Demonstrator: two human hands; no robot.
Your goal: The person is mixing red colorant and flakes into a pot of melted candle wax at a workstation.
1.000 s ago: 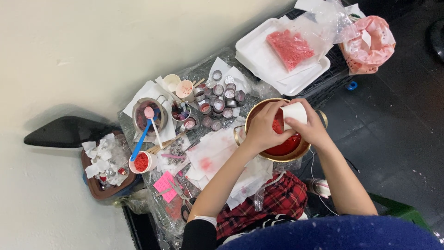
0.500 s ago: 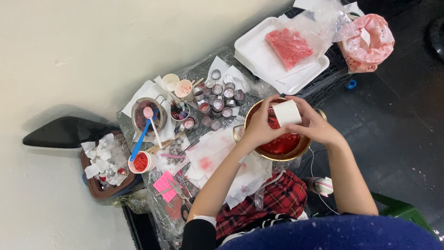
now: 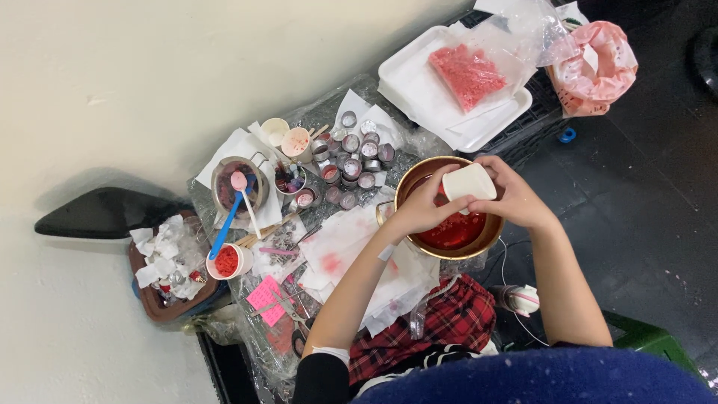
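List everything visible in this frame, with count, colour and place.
cup: one, white, held over the pot by both hands
pot: one, gold, red liquid inside, centre
tray: one, white, top, bearing a bag of red bits
pink bag: one, top right
small tins: many, silver, left of the pot
blue spoon: one, standing in a small red-filled cup
paper towels: several, white, red-stained, beside the pot
plaid cloth: one, red, below the pot
left hand: on the cup
right hand: on the cup

Both hands (image 3: 471, 202) hold a small white cup (image 3: 469, 182) over a gold pot (image 3: 419, 173) of red liquid.
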